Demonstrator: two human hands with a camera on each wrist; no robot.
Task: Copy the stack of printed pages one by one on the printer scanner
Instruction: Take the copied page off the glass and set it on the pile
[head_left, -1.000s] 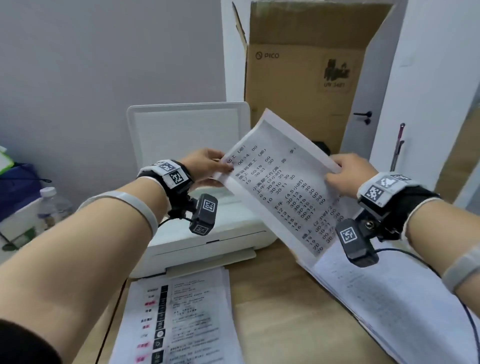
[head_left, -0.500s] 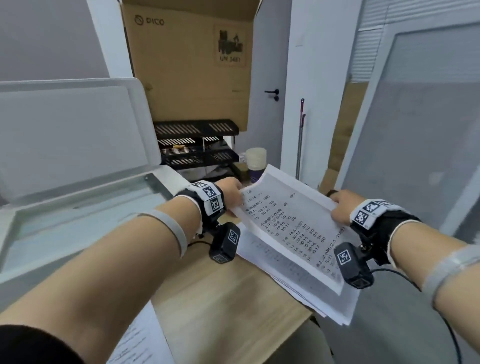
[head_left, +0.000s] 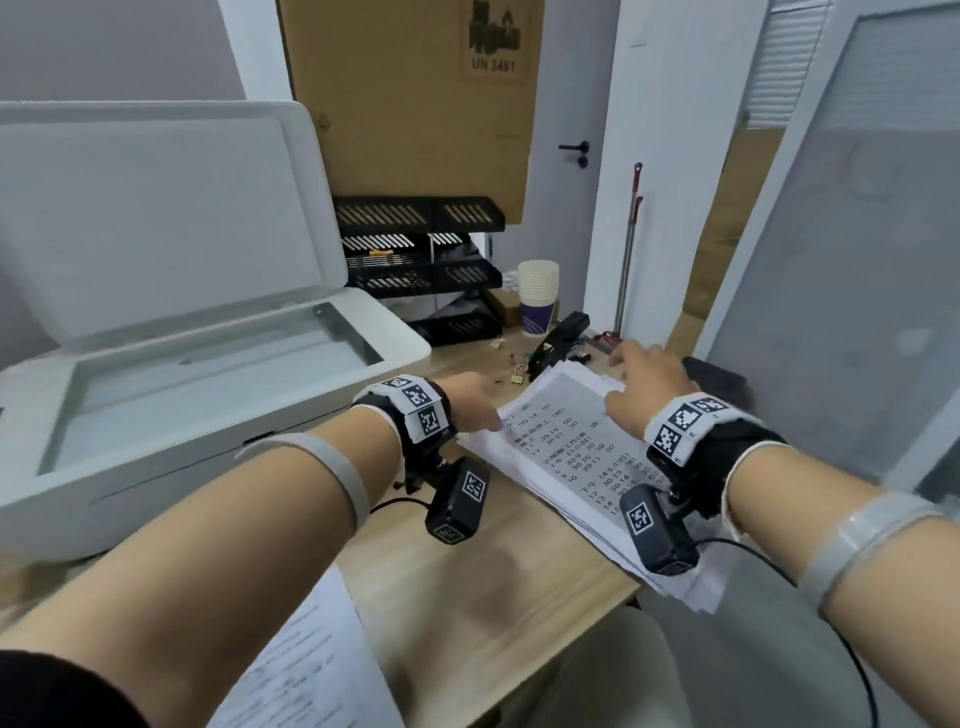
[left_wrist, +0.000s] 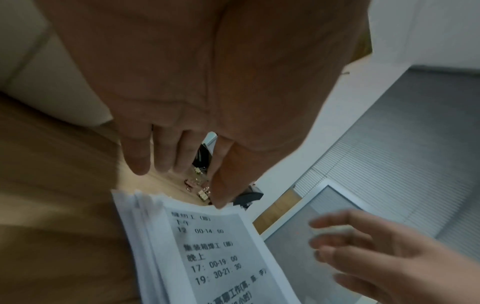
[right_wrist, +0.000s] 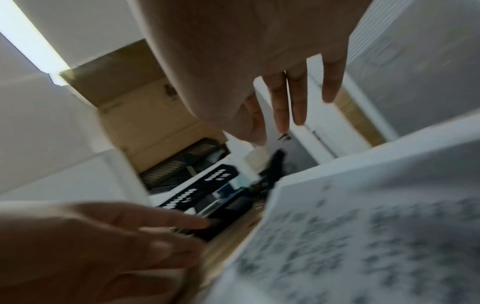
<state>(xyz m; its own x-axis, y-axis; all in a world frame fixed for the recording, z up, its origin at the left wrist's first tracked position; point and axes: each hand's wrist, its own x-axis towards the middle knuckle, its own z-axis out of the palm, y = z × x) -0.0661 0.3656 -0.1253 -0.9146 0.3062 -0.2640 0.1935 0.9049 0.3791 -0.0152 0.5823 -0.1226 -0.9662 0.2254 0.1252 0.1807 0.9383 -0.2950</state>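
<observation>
Head cam looks down over both forearms — wrist cams sit close under palms, all sharing the paper stack (head_left: 566, 447).

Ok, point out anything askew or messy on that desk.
The stack lies skewed, its near corner hanging past the desk edge, sheets fanned unevenly. Small clips lie scattered behind it. The scanner lid stands open, glass bare.

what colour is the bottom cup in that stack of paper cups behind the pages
The stack of paper cups is cream above; its bottom cup is dark purple with white stripes. Head view shows it best.
</observation>
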